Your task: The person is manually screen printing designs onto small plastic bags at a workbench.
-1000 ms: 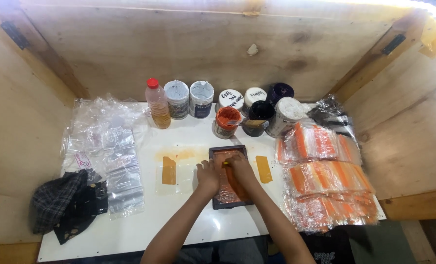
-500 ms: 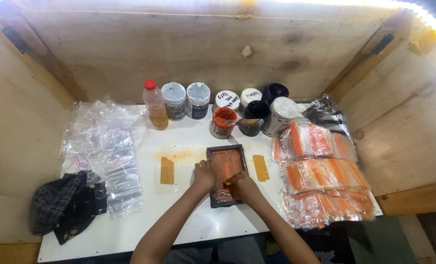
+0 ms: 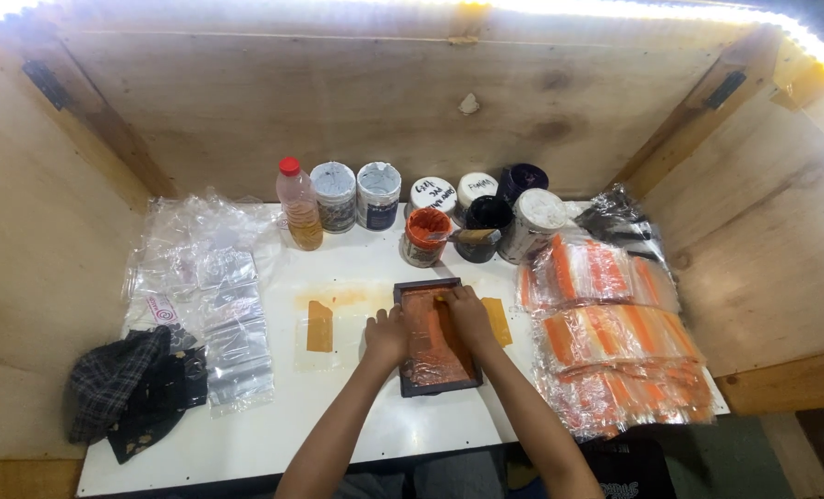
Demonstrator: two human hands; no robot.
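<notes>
Hands on a dark-framed printing screen [image 3: 435, 337] at the white table's [image 3: 245, 434] centre.
Left hand [image 3: 386, 334] grips its left edge, fingers curled; right hand [image 3: 467, 312] presses what looks like a squeegee, fingers together, over orange-smeared mesh. Open orange ink jar [image 3: 425, 235] beyond.

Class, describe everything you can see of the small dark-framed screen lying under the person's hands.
The framed screen is a small rectangle with a dark frame around a mesh panel smeared with orange ink. It lies flat on the white table, long side running away from the person, in front of the row of jars. The left hand presses on its left edge; the right hand rests on the upper right of the mesh. Whether the right hand holds a tool cannot be told.
</notes>
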